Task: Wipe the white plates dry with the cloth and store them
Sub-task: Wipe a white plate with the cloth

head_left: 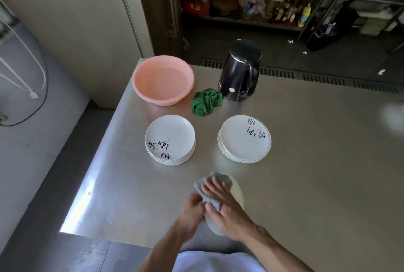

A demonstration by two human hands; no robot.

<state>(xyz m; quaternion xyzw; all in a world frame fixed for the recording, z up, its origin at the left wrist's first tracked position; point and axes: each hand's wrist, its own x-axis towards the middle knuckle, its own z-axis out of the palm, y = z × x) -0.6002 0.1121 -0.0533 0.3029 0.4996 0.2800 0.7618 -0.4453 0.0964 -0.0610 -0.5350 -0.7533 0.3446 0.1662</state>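
Well this side of the black kettle (239,70), the left hand (192,208) grips the rim of a tilted white plate (237,192). The right hand (227,205) presses the grey cloth (219,178) flat-fingered on it. Between kettle and hands, a left stack (170,138) and a right stack (244,138) sit on the tabletop (317,162).

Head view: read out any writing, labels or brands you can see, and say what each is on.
Nothing reads clearly.
Left plate stack: black brush characters, illegible.
Right plate stack: same, illegible.
Kettle: round emblem, too small.
Red box behind: pale marks, blurred.
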